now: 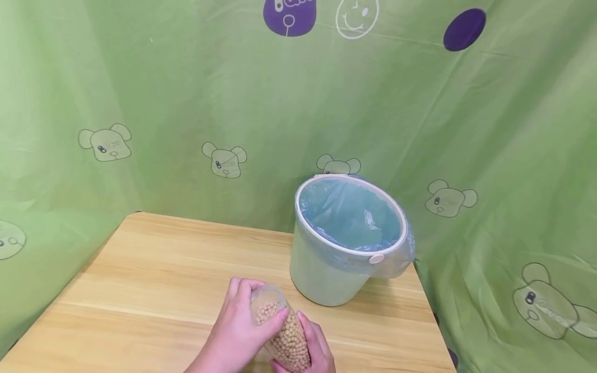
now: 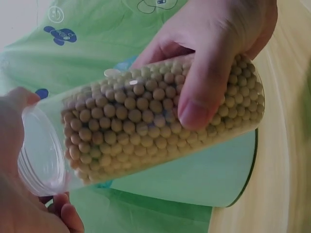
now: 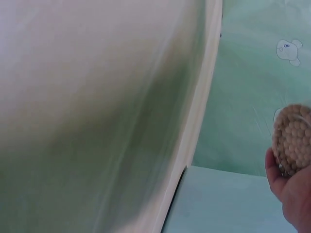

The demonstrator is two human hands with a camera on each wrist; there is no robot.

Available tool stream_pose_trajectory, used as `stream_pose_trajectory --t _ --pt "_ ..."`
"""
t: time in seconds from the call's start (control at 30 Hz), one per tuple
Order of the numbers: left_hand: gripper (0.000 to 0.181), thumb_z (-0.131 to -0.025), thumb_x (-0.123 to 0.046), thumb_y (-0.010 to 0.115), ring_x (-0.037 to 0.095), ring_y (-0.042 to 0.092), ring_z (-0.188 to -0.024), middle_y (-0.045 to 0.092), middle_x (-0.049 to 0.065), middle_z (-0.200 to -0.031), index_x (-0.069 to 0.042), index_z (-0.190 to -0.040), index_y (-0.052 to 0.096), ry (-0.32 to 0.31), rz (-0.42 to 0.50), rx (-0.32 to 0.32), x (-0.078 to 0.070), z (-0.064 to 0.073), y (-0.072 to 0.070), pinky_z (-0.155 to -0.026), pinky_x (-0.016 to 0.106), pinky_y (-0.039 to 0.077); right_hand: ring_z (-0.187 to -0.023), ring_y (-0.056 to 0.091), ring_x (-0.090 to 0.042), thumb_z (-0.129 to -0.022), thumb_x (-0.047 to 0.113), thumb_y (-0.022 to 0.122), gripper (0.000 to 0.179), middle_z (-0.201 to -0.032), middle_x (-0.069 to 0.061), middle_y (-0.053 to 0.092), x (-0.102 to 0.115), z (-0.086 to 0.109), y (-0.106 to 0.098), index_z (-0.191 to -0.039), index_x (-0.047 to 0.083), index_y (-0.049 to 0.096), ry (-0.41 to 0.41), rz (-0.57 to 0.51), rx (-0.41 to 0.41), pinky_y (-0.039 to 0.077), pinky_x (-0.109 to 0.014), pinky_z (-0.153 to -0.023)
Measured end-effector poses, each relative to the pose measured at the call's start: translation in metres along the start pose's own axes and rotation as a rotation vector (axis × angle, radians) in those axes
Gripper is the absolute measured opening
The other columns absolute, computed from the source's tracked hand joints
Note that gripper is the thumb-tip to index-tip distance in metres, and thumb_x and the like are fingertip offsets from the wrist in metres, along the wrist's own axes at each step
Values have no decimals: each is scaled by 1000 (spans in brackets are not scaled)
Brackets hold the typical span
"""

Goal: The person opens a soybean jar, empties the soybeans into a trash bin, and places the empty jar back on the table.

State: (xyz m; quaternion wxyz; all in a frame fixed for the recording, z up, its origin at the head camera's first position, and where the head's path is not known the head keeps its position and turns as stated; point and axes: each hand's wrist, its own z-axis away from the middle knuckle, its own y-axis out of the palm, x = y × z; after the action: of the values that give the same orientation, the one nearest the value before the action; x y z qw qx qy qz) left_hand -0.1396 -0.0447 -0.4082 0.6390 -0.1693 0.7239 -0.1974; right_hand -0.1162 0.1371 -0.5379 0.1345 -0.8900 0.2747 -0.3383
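Observation:
A clear cylindrical jar (image 1: 291, 339) packed with small round beige beans is held tilted in both hands near the front of the table. My left hand (image 1: 240, 321) wraps round its top end, thumb across the near side. Lower down, the right hand (image 1: 319, 347) grips the body. The left wrist view shows the threaded neck of the jar (image 2: 160, 116) beside the left hand (image 2: 14, 145), with a bean-free gap below the neck. There the right hand's thumb (image 2: 197, 114) lies along the filled part. The bean-filled base of the jar (image 3: 294, 138) faces the right wrist camera.
A pale green bin (image 1: 322, 277) with a blue translucent bag (image 1: 354, 212) folded over its white rim stands beyond the hands, to the right. The wooden table (image 1: 154, 285) has its far edge against a green printed curtain (image 1: 261, 103), which also hangs at both sides.

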Motion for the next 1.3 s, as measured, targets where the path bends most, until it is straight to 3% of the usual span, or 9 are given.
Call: stream_pose_trajectory --t 0.2,0.43,0.57,0.63,0.83,0.97,1.07,1.13,1.3 --pt "74 -76 -74 70 14 57 -99 50 -2 -116 -18 -123 56 -43 -70 -12 -5 1 1 -79 30 54 -100 67 -13 -60 32 97 98 -118 -13 65 -5 4 7 -137 -10 54 -96 40 -111 53 -10 -94" --pt "81 -76 -79 65 15 58 -99 51 -1 -115 -15 -125 57 -53 -143 -15 -6 1 0 -83 36 58 -98 67 -11 -59 32 97 97 -115 -12 66 -3 10 11 -137 -9 55 -74 60 -156 54 -8 -90" --pt "92 -76 -77 67 23 61 -112 52 3 -126 -14 -140 49 -30 -108 35 -7 1 -5 -90 50 60 -101 66 -10 -57 31 98 101 -117 -11 65 -2 9 10 -138 -8 53 -47 52 -144 53 -8 -92" --pt "93 -78 -71 70 22 60 -114 51 1 -131 -16 -147 42 -2 -50 78 -6 0 -10 -91 49 59 -101 66 -10 -53 26 100 104 -118 -11 65 0 7 8 -139 -9 52 -31 28 -144 53 -9 -92" --pt "79 -87 -52 72 12 55 -111 46 -16 -141 -31 -152 31 230 40 203 3 -9 -36 -87 30 55 -102 64 -4 -48 17 102 113 -121 -2 65 14 0 -6 -146 2 48 184 -2 -56 56 -16 -86" --pt "90 -83 -50 79 15 57 -124 40 -16 -152 -39 -154 26 390 23 307 3 -16 -57 -97 40 56 -108 64 -4 -52 13 100 111 -130 -2 65 24 -14 -24 -149 17 46 424 -155 126 57 -23 -90" --pt "108 -75 -52 84 19 55 -132 30 -11 -162 -33 -159 20 509 -5 409 -2 -19 -70 -105 46 53 -115 62 -3 -61 8 95 104 -141 -3 61 29 -26 -42 -150 23 45 575 -339 306 53 -23 -96" --pt "116 -72 -52 87 19 48 -141 23 -6 -167 -27 -161 17 609 -22 479 -6 -20 -77 -112 44 49 -119 60 -2 -66 3 90 99 -145 3 57 29 -33 -52 -151 22 44 608 -463 422 49 -21 -99" --pt "110 -75 -47 86 18 29 -153 25 2 -168 -17 -160 24 881 -41 616 -18 -19 -89 -122 37 38 -126 56 -2 -80 -5 75 87 -146 23 51 25 -42 -65 -156 9 34 506 -746 628 47 -20 -103"
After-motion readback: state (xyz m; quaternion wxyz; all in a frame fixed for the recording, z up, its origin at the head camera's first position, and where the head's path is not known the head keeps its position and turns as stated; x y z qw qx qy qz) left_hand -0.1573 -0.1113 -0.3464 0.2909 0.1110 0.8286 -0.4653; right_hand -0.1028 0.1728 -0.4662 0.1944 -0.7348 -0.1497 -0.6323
